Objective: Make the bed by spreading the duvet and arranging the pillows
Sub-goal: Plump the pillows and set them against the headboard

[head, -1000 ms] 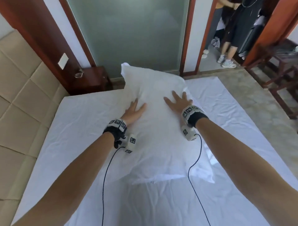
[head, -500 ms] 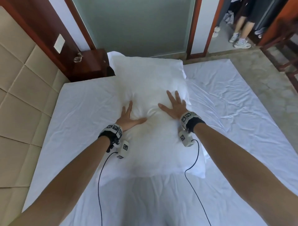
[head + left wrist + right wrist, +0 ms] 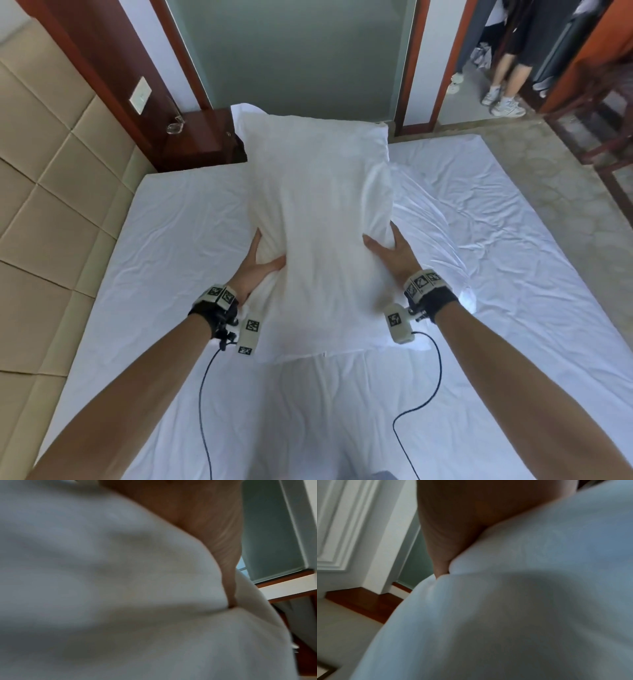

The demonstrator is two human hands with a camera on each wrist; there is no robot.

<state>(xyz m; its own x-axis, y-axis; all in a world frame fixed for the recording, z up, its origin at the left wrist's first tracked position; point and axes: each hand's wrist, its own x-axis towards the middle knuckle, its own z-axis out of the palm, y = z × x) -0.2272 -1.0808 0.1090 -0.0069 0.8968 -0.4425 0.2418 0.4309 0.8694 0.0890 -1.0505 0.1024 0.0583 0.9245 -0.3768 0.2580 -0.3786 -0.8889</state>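
Note:
A white pillow (image 3: 318, 222) lies lengthwise over the middle of the white-sheeted bed (image 3: 496, 257), its far end raised toward the glass wall. My left hand (image 3: 255, 263) grips its left side, thumb on top and fingers tucked into the fabric. On the opposite side my right hand (image 3: 394, 251) grips it the same way. The pillow bulges between them. In the left wrist view, pillow cloth (image 3: 102, 588) fills the frame below my palm (image 3: 197, 520); the right wrist view shows the same cloth (image 3: 522, 601) under my palm (image 3: 453, 520). No duvet is in view.
A padded beige headboard (image 3: 51, 188) runs along the left. A dark wooden nightstand (image 3: 202, 140) with a glass dish (image 3: 175, 126) stands at the far left corner. Behind it is frosted glass (image 3: 294, 51). People's legs (image 3: 503, 78) show in a doorway; wooden furniture (image 3: 599, 113) stands at right.
Both hands slid from lying flat on top of the pillow to its two sides and took hold. The pillow is now squeezed narrower, with its far end higher.

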